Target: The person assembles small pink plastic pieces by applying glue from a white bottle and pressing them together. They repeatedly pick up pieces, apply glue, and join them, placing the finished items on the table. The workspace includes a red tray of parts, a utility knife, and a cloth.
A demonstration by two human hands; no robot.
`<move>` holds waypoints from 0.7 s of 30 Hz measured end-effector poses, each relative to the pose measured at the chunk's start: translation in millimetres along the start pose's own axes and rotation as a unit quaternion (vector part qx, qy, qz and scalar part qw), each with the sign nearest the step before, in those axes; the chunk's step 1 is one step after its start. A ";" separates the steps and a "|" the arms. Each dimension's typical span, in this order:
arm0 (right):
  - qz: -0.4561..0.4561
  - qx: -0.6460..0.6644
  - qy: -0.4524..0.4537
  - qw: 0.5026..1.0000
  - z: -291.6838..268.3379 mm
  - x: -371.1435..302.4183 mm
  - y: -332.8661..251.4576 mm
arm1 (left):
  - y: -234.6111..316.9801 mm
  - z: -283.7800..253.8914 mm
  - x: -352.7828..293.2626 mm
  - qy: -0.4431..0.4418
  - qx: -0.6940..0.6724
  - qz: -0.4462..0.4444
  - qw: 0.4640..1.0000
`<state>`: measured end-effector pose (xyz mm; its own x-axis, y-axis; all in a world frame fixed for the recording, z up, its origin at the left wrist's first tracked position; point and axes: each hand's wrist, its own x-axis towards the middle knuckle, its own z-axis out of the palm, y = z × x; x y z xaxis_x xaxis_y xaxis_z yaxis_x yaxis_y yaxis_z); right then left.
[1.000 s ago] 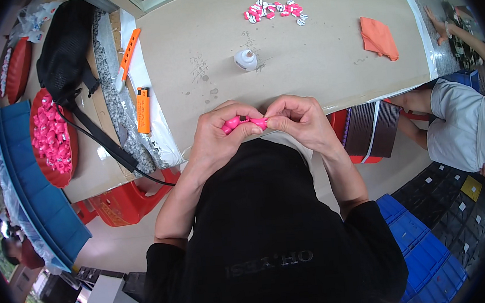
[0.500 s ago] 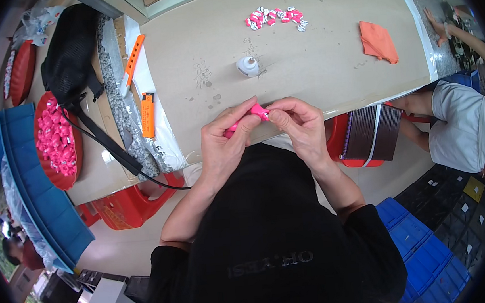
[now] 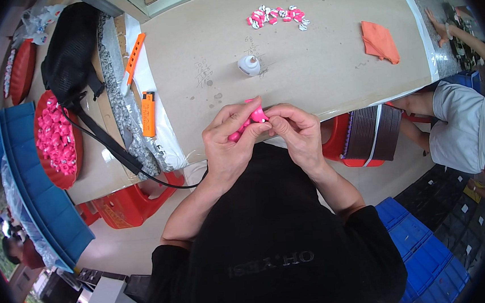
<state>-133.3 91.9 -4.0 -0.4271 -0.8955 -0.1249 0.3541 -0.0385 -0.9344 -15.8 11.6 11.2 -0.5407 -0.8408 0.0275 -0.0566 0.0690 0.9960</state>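
Observation:
Above the near table edge, my left hand (image 3: 227, 144) is closed around small glossy pink pieces. One pink piece (image 3: 258, 115) sticks up between its thumb and forefinger, with a pale spot at its lower right. Others show lower down, partly covered by the fingers. My right hand (image 3: 301, 135) meets it from the right, thumb and forefinger pinched together close against that piece; whatever is between these tips is too small to make out. Beyond the hands a white squeeze bottle (image 3: 249, 65) with a narrow tip stands on the table. Farther back lies a loose group of small pink-and-white pieces (image 3: 277, 17).
An orange cloth (image 3: 380, 42) lies at the table's right. Toward the left are an orange lighter (image 3: 148, 114), an orange cutter knife (image 3: 134, 60), a black bag (image 3: 69, 51) and a red dish (image 3: 76, 179) of pink pieces. A co-worker's arm (image 3: 467, 40) shows at far right.
The upright pink piece has turned and tilted in my left fingers, and more pink shows below it. My right fingertips have shifted slightly down along its side.

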 end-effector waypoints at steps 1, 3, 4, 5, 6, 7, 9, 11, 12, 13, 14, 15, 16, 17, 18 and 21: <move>0.002 0.004 0.000 1.000 0.2 0.1 -0.2 | -0.3 0.0 -0.1 0.001 0.000 0.002 1.000; 0.008 0.001 -0.005 1.000 -0.5 0.5 -0.5 | -0.8 -0.1 0.0 0.003 0.003 0.006 1.000; 0.011 0.000 -0.008 1.000 -0.7 0.6 -0.5 | -1.2 -0.3 0.2 0.003 0.007 0.009 1.000; 0.011 0.000 -0.008 1.000 -0.7 0.6 -0.3 | -1.4 -0.5 0.3 0.003 0.011 0.011 1.000; 0.010 -0.001 -0.008 1.000 -0.7 0.8 0.0 | -1.2 -0.7 0.3 0.003 0.013 0.011 1.000; 0.010 -0.001 -0.008 1.000 -0.7 0.9 0.2 | -0.8 -0.9 0.3 0.003 0.014 0.011 1.000; 0.019 -0.001 -0.010 1.000 -0.4 0.9 -1.3 | -0.6 -1.3 0.7 0.004 0.016 0.010 1.000; 0.026 -0.013 -0.014 0.999 -1.1 1.8 -4.1 | -0.4 -1.8 1.4 0.008 0.018 0.010 1.000; 0.027 -0.024 -0.017 0.999 -1.7 3.5 -6.0 | 0.5 -3.0 2.1 0.010 0.020 0.008 1.000; 0.029 -0.034 -0.021 0.999 -2.6 5.4 -8.3 | 2.0 -4.2 2.5 0.011 0.021 0.006 1.000; 0.016 -0.051 0.003 0.999 -3.4 7.7 -11.7 | 3.2 -5.1 2.8 0.013 0.022 0.004 1.000; 0.003 -0.066 0.024 0.998 -3.0 11.7 -14.9 | 4.2 -7.7 3.2 0.017 0.024 0.004 1.000; -0.010 -0.080 0.046 0.996 -4.0 16.0 -16.6 | 5.3 -9.8 3.4 0.021 0.025 0.003 0.999; -0.037 -0.087 0.057 0.994 -9.6 21.9 -12.6 | 6.6 -11.8 3.3 0.026 0.026 0.003 0.999; -0.059 -0.147 0.063 0.985 -10.2 29.7 -12.0 | 6.0 -15.2 2.9 0.030 0.028 0.000 0.999; -0.117 -0.292 0.087 0.945 -1.2 48.6 -16.1 | 5.0 -24.3 1.3 0.046 0.034 -0.013 0.998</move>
<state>-160.8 49.5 4.6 -0.5846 -0.8047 0.1034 -0.2662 0.0699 -0.9614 3.6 -2.2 18.3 -0.4594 -0.8881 0.0130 -0.1273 0.0804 0.9886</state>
